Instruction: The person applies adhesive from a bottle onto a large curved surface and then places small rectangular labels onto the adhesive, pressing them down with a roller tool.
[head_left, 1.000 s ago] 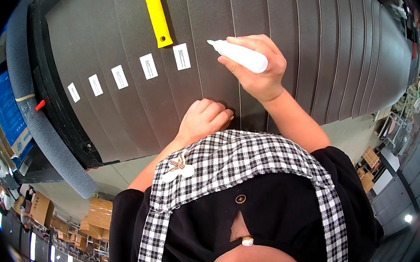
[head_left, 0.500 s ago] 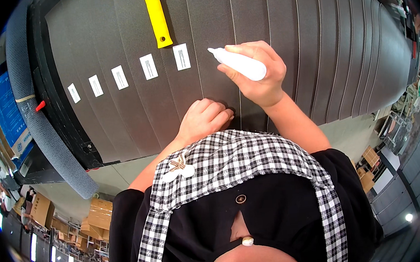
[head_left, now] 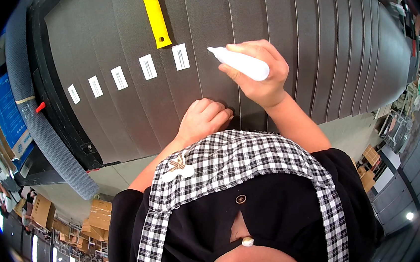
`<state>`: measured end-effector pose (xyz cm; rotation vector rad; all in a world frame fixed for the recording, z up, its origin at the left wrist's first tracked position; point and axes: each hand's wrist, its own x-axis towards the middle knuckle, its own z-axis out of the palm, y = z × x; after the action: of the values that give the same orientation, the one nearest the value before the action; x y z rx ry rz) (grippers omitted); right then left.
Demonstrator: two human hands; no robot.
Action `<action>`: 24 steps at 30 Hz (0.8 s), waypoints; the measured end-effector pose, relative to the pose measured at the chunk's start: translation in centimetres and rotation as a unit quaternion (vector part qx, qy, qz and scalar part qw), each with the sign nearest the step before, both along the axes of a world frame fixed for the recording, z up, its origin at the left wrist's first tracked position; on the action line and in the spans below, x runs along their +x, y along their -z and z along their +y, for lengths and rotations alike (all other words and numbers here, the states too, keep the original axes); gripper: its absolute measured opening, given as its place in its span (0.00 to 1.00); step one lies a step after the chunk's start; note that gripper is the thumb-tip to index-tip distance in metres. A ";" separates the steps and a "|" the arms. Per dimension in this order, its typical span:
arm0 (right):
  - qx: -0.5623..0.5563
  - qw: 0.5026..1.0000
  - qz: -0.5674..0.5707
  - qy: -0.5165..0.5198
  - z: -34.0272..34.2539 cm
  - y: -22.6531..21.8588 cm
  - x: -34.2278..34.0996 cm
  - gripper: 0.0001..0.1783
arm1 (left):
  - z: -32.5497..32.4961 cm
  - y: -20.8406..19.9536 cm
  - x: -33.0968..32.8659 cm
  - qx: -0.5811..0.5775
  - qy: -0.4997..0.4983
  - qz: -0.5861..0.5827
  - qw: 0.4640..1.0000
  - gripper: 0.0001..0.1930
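Observation:
My right hand [head_left: 263, 71] is closed round a white squeeze bottle [head_left: 245, 64]. Its narrow nozzle points to the far left, at or just above a dark brown strip; whether it touches I cannot tell. Overlapping brown strips [head_left: 212, 18] spread across the work surface. My left hand [head_left: 204, 117] rests curled on their near part, with its fingertips hidden underneath. White labels [head_left: 181, 57] with dark print form a slanting row, one per strip, left of the nozzle. A yellow flat handle with a hole [head_left: 156, 23] lies beyond the rightmost label.
A grey padded roll [head_left: 51, 140] runs down the left side beside a black frame edge [head_left: 62, 94]. A red-tipped piece [head_left: 40, 107] sticks out there. Blue packaging [head_left: 6, 114] lies farther left. Cardboard boxes [head_left: 100, 218] stand on the floor at the lower left.
My right hand and the rear of the bottle have shifted slightly to the right, while the nozzle stays almost in place. My left hand keeps its position.

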<state>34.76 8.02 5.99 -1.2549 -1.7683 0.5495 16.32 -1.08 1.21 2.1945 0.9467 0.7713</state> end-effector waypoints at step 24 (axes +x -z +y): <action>0.040 0.999 -0.013 0.028 1.0 1.4 1.3 0.22 | 0.0 0.2 -0.1 -0.001 0.001 0.003 1.000 0.12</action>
<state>36.04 8.99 4.63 -1.2565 -1.7544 0.4286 16.26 -1.03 1.01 2.1976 0.9464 0.7632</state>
